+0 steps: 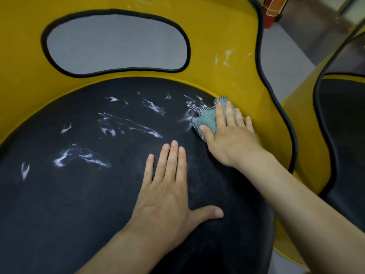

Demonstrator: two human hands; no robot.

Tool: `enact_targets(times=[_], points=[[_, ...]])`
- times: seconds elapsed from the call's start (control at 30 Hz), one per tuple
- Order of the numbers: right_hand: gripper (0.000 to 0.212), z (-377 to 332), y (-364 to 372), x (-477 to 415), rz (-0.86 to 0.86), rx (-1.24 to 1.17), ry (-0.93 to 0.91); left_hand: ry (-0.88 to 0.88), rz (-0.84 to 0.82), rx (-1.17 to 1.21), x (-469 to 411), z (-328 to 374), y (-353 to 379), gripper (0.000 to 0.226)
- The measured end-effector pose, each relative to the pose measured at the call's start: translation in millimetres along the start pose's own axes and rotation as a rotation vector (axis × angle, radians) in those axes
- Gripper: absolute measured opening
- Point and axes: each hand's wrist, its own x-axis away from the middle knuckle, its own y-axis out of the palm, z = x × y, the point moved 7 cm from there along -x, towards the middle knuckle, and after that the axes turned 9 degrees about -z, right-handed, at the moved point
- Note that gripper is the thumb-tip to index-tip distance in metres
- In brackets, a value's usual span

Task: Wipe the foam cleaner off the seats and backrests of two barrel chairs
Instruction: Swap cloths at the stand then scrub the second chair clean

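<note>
At the seat's (pixel 79 204) far right edge, against the yellow backrest (pixel 217 32), I log the right hand (pixel 231 135) flat on the teal cloth (pixel 209 117), fingers straight, pressing down. Left hand (pixel 167 194) flat on the seat's middle, fingers together, thumb out. White foam streaks (pixel 130 125) across the seat's left half.

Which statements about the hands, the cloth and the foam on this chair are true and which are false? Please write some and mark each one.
1. The right hand presses a green cloth near the right edge of the black seat. True.
2. The left hand holds a spray can. False: it lies flat on the black seat, holding nothing.
3. The black seat is already free of foam. False: white foam streaks remain across it.
4. The yellow backrest shows foam smears. True.
</note>
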Motion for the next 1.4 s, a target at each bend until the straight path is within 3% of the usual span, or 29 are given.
enact_targets(times=[0.23, 0.57, 0.8, 0.87, 0.97, 1.2, 1.4], points=[[0.085, 4, 38, 108, 0.022, 0.049, -0.054, -0.012, -0.001, 0.034, 1, -2, 2, 0.132], [0.082, -13, -9, -20, -0.004, 0.020, 0.031, -0.018, 0.017, 0.023, -1, -1, 2, 0.131], [0.082, 3, 31, 86, 0.073, 0.037, -0.090, -0.011, 0.011, 0.028, 0, -1, 2, 0.132], [0.083, 7, 45, 110, 0.023, 0.049, -0.091, -0.009, 0.019, 0.042, 0, -1, 3, 0.132], [0.086, 4, 39, 96, 0.002, 0.048, -0.088, -0.002, 0.030, 0.063, -1, -1, 3, 0.132], [0.082, -19, -15, -30, -0.022, -0.007, -0.019, -0.036, -0.017, -0.006, -4, -1, 1, 0.135], [0.079, -3, 15, 48, 0.073, 0.032, -0.091, -0.013, 0.002, 0.036, -2, -2, 5, 0.132]])
